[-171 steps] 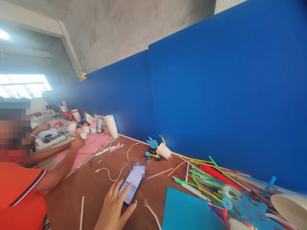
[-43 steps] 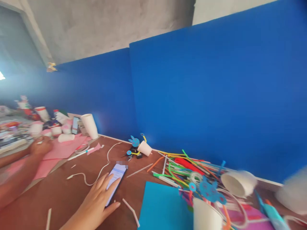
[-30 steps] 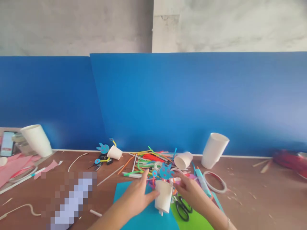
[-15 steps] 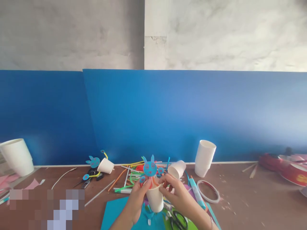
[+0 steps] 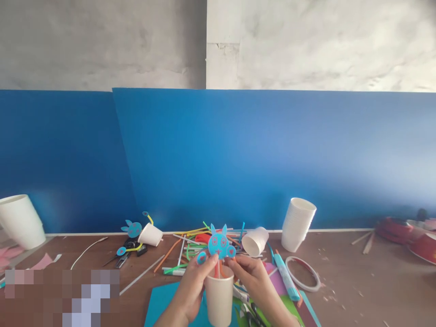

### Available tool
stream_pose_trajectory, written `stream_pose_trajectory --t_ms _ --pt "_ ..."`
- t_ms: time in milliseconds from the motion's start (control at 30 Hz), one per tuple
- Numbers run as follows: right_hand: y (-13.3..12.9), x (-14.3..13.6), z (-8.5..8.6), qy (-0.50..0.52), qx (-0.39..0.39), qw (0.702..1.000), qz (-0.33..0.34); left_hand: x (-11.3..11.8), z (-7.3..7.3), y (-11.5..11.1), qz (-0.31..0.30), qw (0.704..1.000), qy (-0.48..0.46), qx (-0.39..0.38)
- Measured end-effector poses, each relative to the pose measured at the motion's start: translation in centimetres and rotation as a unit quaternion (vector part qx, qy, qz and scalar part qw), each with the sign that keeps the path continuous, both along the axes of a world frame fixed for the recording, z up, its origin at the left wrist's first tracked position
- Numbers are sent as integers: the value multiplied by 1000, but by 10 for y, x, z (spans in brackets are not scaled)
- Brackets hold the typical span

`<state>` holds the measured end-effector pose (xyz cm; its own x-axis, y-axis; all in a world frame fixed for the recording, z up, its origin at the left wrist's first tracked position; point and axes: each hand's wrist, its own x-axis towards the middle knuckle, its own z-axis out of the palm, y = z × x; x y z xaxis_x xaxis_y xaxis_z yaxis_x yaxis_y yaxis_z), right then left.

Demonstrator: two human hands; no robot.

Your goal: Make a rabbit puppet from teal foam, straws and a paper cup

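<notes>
A white paper cup [image 5: 220, 297] stands upright between my hands, with orange straws rising from its mouth. Above it is a blue paper rabbit face [image 5: 218, 244] with red markings, flanked by blue discs. My left hand [image 5: 194, 284] is closed at the cup's left side, its thumb at the base of the face. My right hand [image 5: 252, 277] pinches the orange straw below the right disc [image 5: 231, 251]. Scissors [image 5: 254, 313] lie partly under my right hand, on green paper.
Colourful straws [image 5: 190, 247] lie behind the cup. A finished-looking rabbit cup [image 5: 150, 235] lies at left. Cup stacks [image 5: 298, 225] stand on both sides. Right of my hands are a tape roll [image 5: 303, 273] and a glue tube [image 5: 286, 277]. Blue paper [image 5: 158, 302] lies below.
The cup appears larger and lower in view. The rabbit face has shifted slightly right and faces me more squarely. My right fingers have moved from the cup's rim to the straw by the right disc.
</notes>
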<state>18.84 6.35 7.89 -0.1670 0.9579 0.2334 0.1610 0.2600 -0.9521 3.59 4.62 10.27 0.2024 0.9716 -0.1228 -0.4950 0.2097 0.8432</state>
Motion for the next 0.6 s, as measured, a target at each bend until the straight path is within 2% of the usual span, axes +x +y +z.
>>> stream_pose_trajectory --t_ms 167,300,433,600 --pt "-2 2 1 27 -39 999 27 3 -4 0 -5 998 -60 -34" --pt "-2 3 -1 42 -68 996 32 5 -5 0 -12 996 -58 -72" --pt "-5 0 3 60 -76 995 29 5 -2 -2 3 997 -45 -58" --pt "-9 -2 9 74 -112 991 16 3 3 -4 -29 996 -60 -58"
